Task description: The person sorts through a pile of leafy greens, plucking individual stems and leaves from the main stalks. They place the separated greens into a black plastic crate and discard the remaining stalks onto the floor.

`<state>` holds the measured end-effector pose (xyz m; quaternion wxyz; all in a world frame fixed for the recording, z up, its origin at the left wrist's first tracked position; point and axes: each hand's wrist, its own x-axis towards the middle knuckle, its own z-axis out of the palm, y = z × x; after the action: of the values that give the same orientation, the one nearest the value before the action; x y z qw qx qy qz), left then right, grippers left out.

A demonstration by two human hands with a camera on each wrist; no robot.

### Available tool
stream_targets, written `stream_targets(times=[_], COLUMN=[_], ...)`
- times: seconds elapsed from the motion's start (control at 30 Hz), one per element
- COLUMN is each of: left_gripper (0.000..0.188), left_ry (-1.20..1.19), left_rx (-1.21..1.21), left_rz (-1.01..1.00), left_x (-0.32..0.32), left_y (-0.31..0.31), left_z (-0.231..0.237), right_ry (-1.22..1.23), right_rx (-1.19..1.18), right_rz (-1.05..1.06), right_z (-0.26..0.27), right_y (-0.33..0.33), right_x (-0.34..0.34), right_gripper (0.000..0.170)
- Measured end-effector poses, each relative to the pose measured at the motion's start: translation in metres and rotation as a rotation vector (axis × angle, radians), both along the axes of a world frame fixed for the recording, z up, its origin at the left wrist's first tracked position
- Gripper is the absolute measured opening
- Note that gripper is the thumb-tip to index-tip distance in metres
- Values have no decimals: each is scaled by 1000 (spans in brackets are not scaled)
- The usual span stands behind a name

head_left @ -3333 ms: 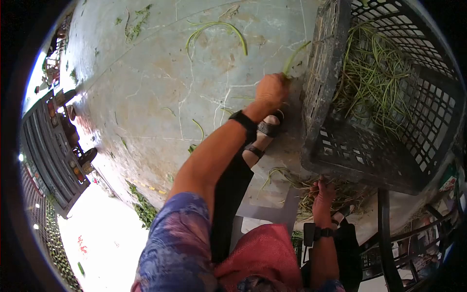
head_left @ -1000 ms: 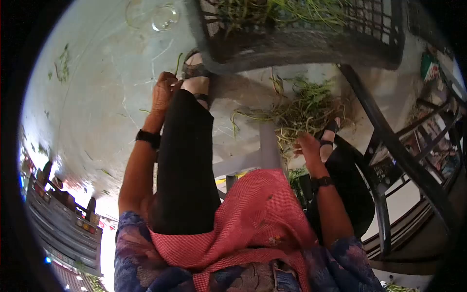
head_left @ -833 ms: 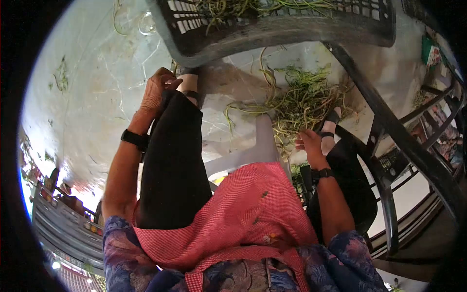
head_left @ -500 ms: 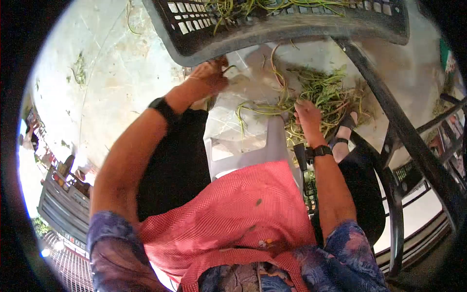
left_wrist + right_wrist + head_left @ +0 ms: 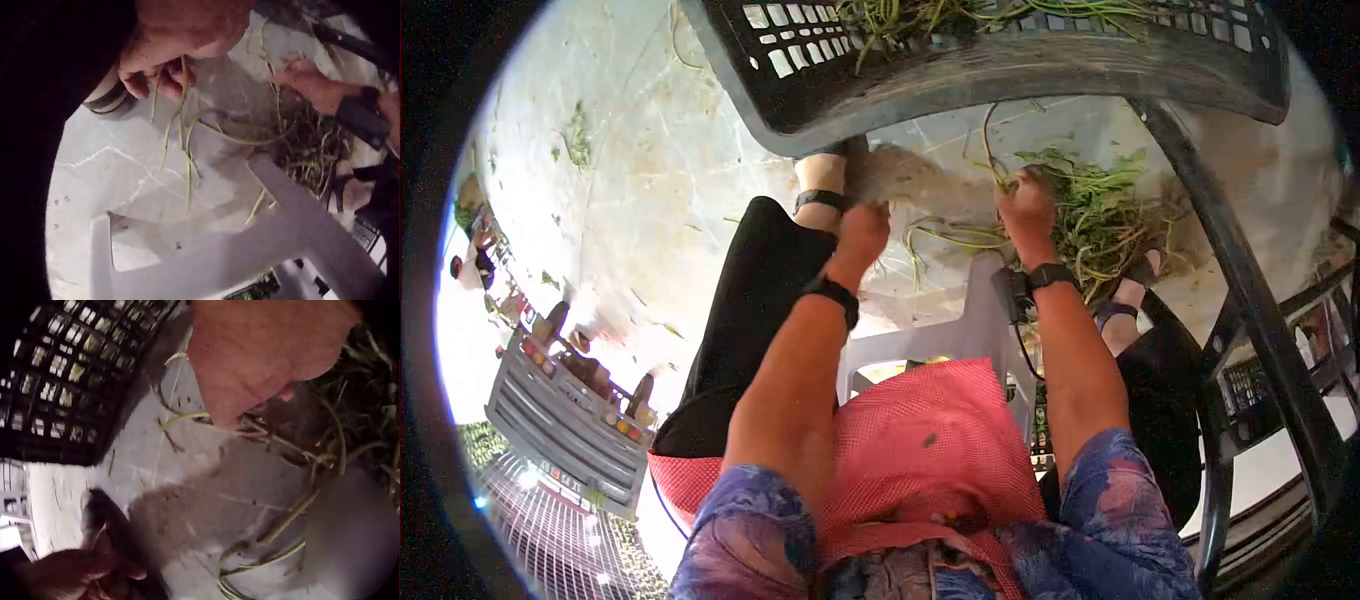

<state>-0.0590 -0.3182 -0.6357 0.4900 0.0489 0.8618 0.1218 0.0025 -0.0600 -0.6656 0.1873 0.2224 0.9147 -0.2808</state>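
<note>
My left hand [image 5: 865, 232] hovers over the floor beside my left leg, its fingers bent. In the left wrist view thin green stems [image 5: 154, 100] hang from its fingertips. To its right, my right hand [image 5: 1027, 205] pinches a long slender plant stem [image 5: 988, 140] that rises toward the crate. In the right wrist view that hand's back covers most of the grip, and stem ends poke out beyond the fingers. A heap of green leafy stems [image 5: 1095, 215] lies just beside the right hand. Several loose stems [image 5: 955, 240] curve across the floor between the hands.
A black plastic crate [image 5: 1000, 75] holding more stems overhangs the floor ahead. A pale plastic stool [image 5: 920, 335] stands before my lap. A dark metal frame [image 5: 1220, 230] slants down at the right. Sandalled feet flank the floor space, and scraps [image 5: 578, 135] lie at left.
My left hand, which was reaching far forward with a green stem, has come back and across toward my right hand. My right hand has moved up beside the heap. The head view has shifted.
</note>
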Motion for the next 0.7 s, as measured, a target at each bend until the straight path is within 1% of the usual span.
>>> stream_targets(times=[0.03, 0.07, 0.1, 0.13, 0.17, 0.2, 0.27, 0.3, 0.33, 0.37, 0.4, 0.43, 0.47, 0.5, 0.53, 0.57, 0.63, 0.67, 0.7], left_gripper=[23, 19, 20, 20, 21, 21, 21, 21, 21, 21, 24, 24, 24, 24, 24, 25, 26, 27, 28], left_ry=[-55, 14, 1, 88, 175, 174, 126, 122, 149, 176, 136, 126, 57, -8, -8, 2, 7, 2, 4], left_rx=[53, 265, 147, 222, 297, 297, 381, 379, 281, 184, 232, 229, 194, 160, 160, 155, 146, 123, 99], left_rz=[178, 186, -65, 26, 118, 119, 138, 139, 179, 218, 350, 348, 394, 439, 438, 402, 366, 390, 414], left_x=[-4, -8, -33, -11, 12, 13, 19, 16, 5, -2, 2, 6, 12, 11, 5, -1, -4, -5, -8], left_y=[-7, -16, -1, -27, -55, -59, -60, -47, -18, -2, 0, -1, -2, 0, 4, 7, 12, 14, 14], left_z=[-9, -16, 9, -32, -76, -83, -88, -67, -26, -2, -6, -8, -10, -6, 1, 9, 14, 15, 14], right_ry=[-4, -142, -280, -181, -183, -166, -154, -178, -196, -199, -198, -200, -212, -238, -254, -250, -224, -148, -143], right_rx=[5, -221, -447, -736, -736, -723, -705, -413, -125, -126, -267, -407, -406, -320, -236, -236, -156, -88, -95], right_rz=[2, -194, -392, -779, -779, -750, -725, -563, -395, -395, -545, -696, -700, -590, -477, -476, -142, 28, 29], right_z=[1, 3, 6, 31, 39, 44, 39, 26, 18, 18, 22, 27, 31, 38, 41, 47, 60, 42, 47], right_y=[14, 31, 39, 37, 43, 56, 75, 78, 79, 79, 79, 80, 78, 72, 67, 59, 45, 40, 30], right_x=[6, 13, 16, 14, 19, 26, 43, 55, 63, 64, 65, 67, 70, 67, 61, 57, 59, 81, 73], right_gripper=[40, 40, 40, 41, 41, 41, 41, 41, 41, 41, 43, 45, 45, 45, 46, 46, 52, 62, 62])
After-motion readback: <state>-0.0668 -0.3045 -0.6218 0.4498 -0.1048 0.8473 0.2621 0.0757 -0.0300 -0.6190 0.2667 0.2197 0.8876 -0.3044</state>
